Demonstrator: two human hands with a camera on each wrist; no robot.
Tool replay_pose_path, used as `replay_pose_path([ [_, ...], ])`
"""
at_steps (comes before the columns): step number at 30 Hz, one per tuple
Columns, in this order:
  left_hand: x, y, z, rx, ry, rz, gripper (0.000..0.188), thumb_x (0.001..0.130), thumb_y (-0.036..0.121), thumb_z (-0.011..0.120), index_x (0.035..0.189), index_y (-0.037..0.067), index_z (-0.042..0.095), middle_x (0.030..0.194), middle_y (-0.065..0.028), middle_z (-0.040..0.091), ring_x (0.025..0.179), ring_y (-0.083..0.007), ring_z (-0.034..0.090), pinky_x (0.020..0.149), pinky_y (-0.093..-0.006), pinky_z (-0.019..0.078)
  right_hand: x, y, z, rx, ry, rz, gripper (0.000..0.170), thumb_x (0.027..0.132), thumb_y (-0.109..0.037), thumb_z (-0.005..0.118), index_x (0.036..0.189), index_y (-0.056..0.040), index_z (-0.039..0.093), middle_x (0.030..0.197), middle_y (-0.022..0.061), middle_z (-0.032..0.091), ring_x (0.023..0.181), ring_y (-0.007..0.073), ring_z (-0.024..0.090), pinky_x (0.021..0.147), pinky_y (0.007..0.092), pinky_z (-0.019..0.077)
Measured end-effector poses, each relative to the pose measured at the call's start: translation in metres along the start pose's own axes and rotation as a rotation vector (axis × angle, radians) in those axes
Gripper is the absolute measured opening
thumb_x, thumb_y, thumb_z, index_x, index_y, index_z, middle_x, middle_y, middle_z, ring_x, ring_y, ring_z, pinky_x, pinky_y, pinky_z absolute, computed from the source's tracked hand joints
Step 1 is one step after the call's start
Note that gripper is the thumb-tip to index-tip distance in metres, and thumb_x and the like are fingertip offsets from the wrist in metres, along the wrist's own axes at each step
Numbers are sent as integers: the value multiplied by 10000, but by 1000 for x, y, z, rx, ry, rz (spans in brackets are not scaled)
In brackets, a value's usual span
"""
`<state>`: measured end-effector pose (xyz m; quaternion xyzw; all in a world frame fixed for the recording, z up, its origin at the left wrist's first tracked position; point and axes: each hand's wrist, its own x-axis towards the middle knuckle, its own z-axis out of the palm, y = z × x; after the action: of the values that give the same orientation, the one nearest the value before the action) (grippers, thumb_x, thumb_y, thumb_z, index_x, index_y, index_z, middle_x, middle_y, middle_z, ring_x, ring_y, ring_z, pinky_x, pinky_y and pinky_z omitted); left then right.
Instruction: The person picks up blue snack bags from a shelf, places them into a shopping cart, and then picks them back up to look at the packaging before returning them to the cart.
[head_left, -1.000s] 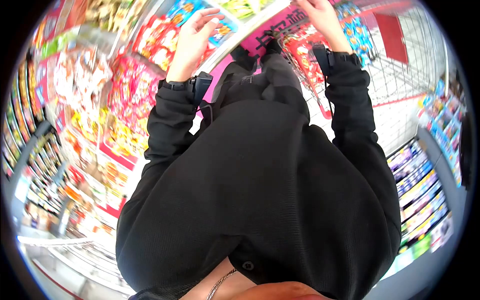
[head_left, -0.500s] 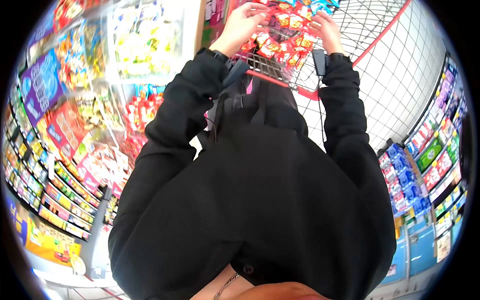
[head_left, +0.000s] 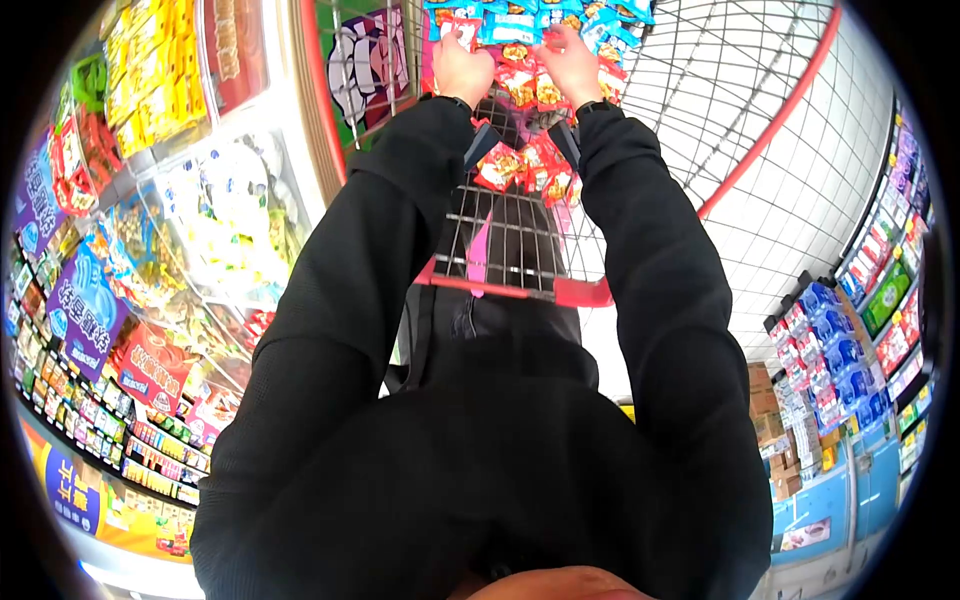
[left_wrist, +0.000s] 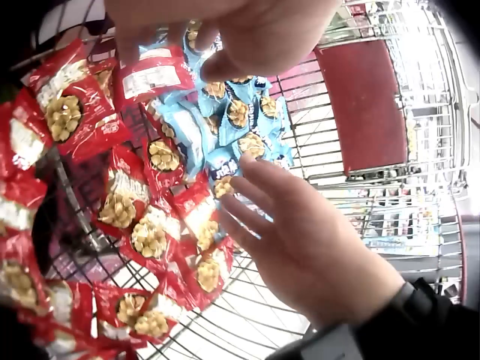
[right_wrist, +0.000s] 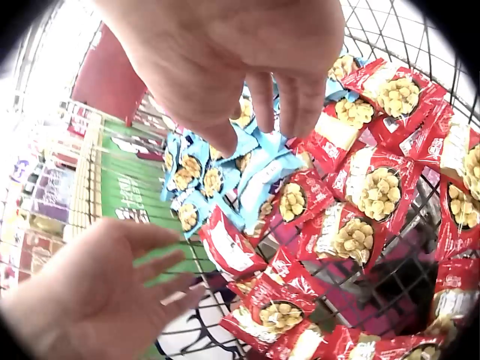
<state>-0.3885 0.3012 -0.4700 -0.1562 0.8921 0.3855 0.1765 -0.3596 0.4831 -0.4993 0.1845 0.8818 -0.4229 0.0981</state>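
Observation:
Red snack packets (head_left: pixel 515 85) (left_wrist: pixel 150 236) (right_wrist: pixel 379 191) and blue ones (head_left: pixel 510 28) (left_wrist: pixel 240 112) (right_wrist: pixel 262 180) lie loose in a wire shopping cart (head_left: pixel 500 262). My left hand (head_left: pixel 463 72) (left_wrist: pixel 232 34) (right_wrist: pixel 97 289) is over the left side of the pile, its fingers loosely spread beside a red packet with its pale back up (left_wrist: pixel 154 75); contact is unclear. Across from it, my right hand (head_left: pixel 570 68) (left_wrist: pixel 304 247) (right_wrist: pixel 232 56) hovers with fingers extended near blue and red packets. Neither hand shows a packet in its grip.
Bins of bagged snacks (head_left: pixel 155 75) and a clear bin of pale packets (head_left: pixel 225 215) stand left of the cart. The cart's red rim (head_left: pixel 775 125) runs along the right. Stocked shelves (head_left: pixel 885 300) stand farther right.
Both hands have come closer together over the cart, the left one moving right from the display bins. The cart now sits centrally before the body, with more blue packets in view.

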Motion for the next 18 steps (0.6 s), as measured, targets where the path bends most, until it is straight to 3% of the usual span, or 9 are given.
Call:
replay_pose_path([
  [1, 9, 0, 5, 58, 50, 78, 531, 822, 147, 632, 1314, -34, 548, 1314, -276, 553, 1249, -422, 510, 1087, -467, 395, 7, -2, 7, -22, 31, -111, 629, 835, -397, 771, 1358, -99, 587, 1167, 164, 714, 1017, 331, 702, 888, 413, 543],
  [5, 54, -6, 20, 134, 163, 318, 513, 844, 142, 632, 1315, -42, 544, 1326, -265, 534, 1282, -432, 449, 1111, -490, 348, 26, -3, 30, -145, -49, -328, 598, 793, -170, 789, 1351, -131, 576, 1196, 178, 649, 1086, 405, 625, 912, 469, 528],
  [6, 66, -6, 24, 136, 169, 359, 518, 843, 140, 631, 1320, -42, 541, 1328, -263, 531, 1291, -430, 439, 1115, -488, 342, 31, -6, 37, -232, -48, -378, 592, 769, -136, 784, 1329, -143, 589, 1220, 146, 638, 1133, 377, 602, 941, 456, 518],
  [7, 76, -6, 27, 199, 229, 483, 495, 852, 184, 687, 1269, -63, 587, 1249, -260, 608, 1195, -415, 549, 1049, -468, 428, 34, -6, 41, -284, -35, -424, 557, 780, -110, 756, 1312, -148, 598, 1248, 129, 623, 1161, 354, 585, 959, 452, 506],
  [10, 108, -4, 33, 223, 136, 580, 370, 913, 202, 621, 1215, -11, 641, 1140, -244, 672, 1100, -414, 622, 993, -462, 471, 38, -3, 52, -443, -17, -492, 468, 821, -70, 681, 1276, -157, 613, 1283, 102, 596, 1183, 308, 562, 975, 442, 480],
  [11, 113, -3, 38, 110, 87, 578, 381, 927, 247, 633, 1209, -7, 654, 1087, -234, 709, 1037, -403, 669, 933, -456, 515, 37, 0, 55, -498, -17, -501, 442, 836, -62, 657, 1265, -160, 617, 1287, 97, 590, 1180, 297, 559, 975, 440, 473],
  [14, 130, -1, 53, 180, -7, 526, 425, 935, 303, 646, 1215, -17, 652, 1092, -235, 716, 1038, -391, 682, 906, -446, 534, 40, 0, 56, -566, 50, -531, 389, 862, -82, 623, 1242, -162, 624, 1264, 99, 584, 1118, 291, 572, 941, 432, 471],
  [15, 134, 0, 59, 181, -73, 422, 536, 900, 377, 709, 1239, -33, 645, 1117, -226, 716, 1058, -366, 689, 905, -428, 539, 42, 3, 57, -611, 73, -564, 375, 856, -115, 634, 1228, -164, 626, 1201, 95, 601, 1081, 281, 575, 915, 418, 470],
  [18, 142, 4, 73, 297, 119, 608, 558, 898, 281, 707, 1238, -123, 526, 1177, -304, 641, 1040, -420, 652, 889, -461, 537, 39, 9, 59, -624, 95, -591, 368, 852, -114, 635, 1216, -167, 624, 1149, 75, 617, 1076, 273, 576, 898, 412, 468],
])
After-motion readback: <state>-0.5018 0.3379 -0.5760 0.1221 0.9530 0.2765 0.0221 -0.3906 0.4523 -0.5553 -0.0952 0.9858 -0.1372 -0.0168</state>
